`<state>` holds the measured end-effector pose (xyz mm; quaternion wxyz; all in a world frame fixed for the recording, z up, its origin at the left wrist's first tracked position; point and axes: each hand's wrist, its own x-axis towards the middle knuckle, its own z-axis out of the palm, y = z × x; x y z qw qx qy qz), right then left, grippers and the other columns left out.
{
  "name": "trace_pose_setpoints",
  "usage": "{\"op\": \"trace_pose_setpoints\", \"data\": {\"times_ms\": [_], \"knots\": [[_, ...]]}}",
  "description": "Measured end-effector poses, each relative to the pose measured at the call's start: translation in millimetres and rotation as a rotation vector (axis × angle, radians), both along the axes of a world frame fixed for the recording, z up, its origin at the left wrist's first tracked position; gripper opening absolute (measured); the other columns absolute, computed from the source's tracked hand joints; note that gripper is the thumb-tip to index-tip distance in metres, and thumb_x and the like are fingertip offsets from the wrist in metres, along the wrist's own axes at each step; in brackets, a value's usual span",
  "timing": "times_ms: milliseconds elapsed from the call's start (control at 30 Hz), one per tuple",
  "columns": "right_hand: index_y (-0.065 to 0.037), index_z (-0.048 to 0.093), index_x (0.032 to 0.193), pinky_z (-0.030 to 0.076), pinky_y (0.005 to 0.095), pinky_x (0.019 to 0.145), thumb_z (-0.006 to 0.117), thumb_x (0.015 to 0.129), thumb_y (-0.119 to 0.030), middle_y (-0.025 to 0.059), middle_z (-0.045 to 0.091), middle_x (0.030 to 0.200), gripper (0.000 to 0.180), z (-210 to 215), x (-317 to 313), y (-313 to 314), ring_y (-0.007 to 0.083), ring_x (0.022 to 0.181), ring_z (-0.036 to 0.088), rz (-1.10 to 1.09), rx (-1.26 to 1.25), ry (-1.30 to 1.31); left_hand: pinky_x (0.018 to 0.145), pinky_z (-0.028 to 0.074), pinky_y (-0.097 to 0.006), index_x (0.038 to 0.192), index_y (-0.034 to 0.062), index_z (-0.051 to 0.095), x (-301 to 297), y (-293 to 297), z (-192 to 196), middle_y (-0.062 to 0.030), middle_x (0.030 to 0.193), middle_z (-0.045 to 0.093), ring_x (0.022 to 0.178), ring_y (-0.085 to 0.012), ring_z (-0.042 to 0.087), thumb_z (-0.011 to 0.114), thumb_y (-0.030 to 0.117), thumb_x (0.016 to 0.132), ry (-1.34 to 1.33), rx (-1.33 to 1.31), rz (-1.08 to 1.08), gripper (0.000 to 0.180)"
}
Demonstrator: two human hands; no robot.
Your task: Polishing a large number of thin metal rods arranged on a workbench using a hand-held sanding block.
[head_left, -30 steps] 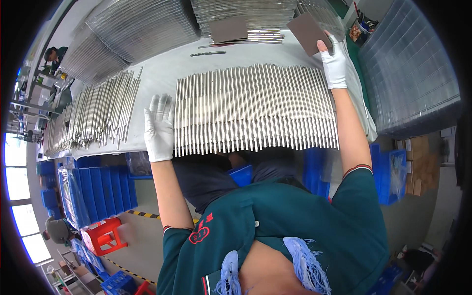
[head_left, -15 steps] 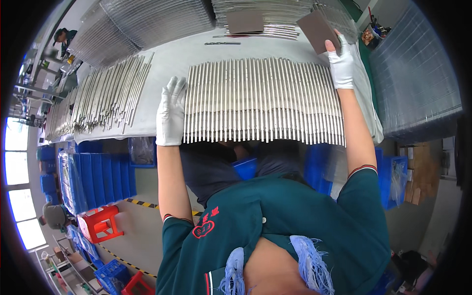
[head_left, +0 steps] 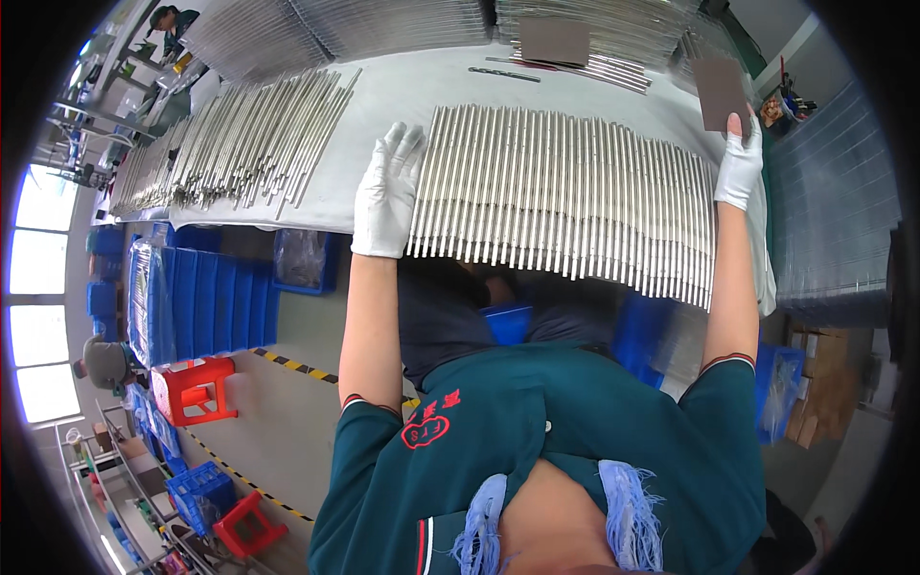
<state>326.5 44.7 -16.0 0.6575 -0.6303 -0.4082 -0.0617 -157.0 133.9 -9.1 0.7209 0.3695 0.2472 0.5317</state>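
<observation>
A neat row of silvery metal rods lies side by side on the white-covered table, the near ends reaching past its front edge. My left hand, in a white glove with fingers stretched out, rests along the row's left end. Beyond the right end, my gloved right hand grips a grey-brown rectangular sheet, sandpaper by its look. The thumb, bare at the tip, presses the sheet's lower edge; the other fingers are mostly behind it.
More rods lie loosely at the left. A dark drill bit and another brown sheet on some rods are at the back. Clear plastic trays line the far side. Blue crates and a red stool stand lower left.
The whole view has shifted, so the table and rods appear farther right. My right hand and its sheet have moved outward from the row. My left hand stays at the row's left end.
</observation>
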Motion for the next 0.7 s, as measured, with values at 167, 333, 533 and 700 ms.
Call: {"op": "trace_pose_setpoints", "data": {"times_ms": [167, 333, 533, 700], "knots": [[-0.004, 0.057, 0.137, 0.043, 0.0296, 0.104, 0.067, 0.097, -0.040, 0.0105, 0.063, 0.131, 0.055, 0, 2, 0, 0.0185, 0.119, 0.059, -0.011, -0.046, -0.034, 0.118, 0.037, -0.043, 0.146, -0.0055, 0.037, 2, -4, 2, -0.0234, 0.145, 0.045, 0.139, -0.0322, 0.042, 0.051, 0.039, 0.105, -0.008, 0.016, 0.021, 0.062], [0.001, 0.057, 0.135, 0.045, 0.0297, 0.103, 0.067, 0.099, -0.036, 0.0098, 0.064, 0.128, 0.053, 0, -1, 1, 0.0172, 0.116, 0.060, -0.031, 0.019, 0.071, 0.118, 0.036, -0.041, 0.145, -0.0068, 0.042, 6, 3, 5, -0.0240, 0.144, 0.049, 0.137, -0.0300, 0.046, 0.053, 0.032, 0.105, 0.170, 0.113, 0.005, 0.057], [0.002, 0.060, 0.131, 0.046, 0.0294, 0.100, 0.067, 0.098, -0.033, 0.0093, 0.066, 0.125, 0.048, 1, -1, 0, 0.0164, 0.113, 0.061, -0.093, 0.057, 0.055, 0.108, 0.042, -0.042, 0.134, 0.0032, 0.058, 41, 52, 21, -0.0177, 0.129, 0.065, 0.125, -0.0358, 0.056, 0.061, 0.038, 0.098, 1.301, 1.373, 0.067, 0.050], [0.003, 0.061, 0.130, 0.049, 0.0304, 0.098, 0.067, 0.099, -0.033, 0.0096, 0.067, 0.124, 0.048, -2, 7, 0, 0.0170, 0.110, 0.062, -0.144, -0.008, 0.057, 0.107, 0.043, -0.046, 0.129, 0.0012, 0.059, 85, 63, 19, -0.0175, 0.130, 0.062, 0.127, -0.0403, 0.053, 0.059, 0.042, 0.098, 1.234, 1.486, 0.047, 0.052]]}}
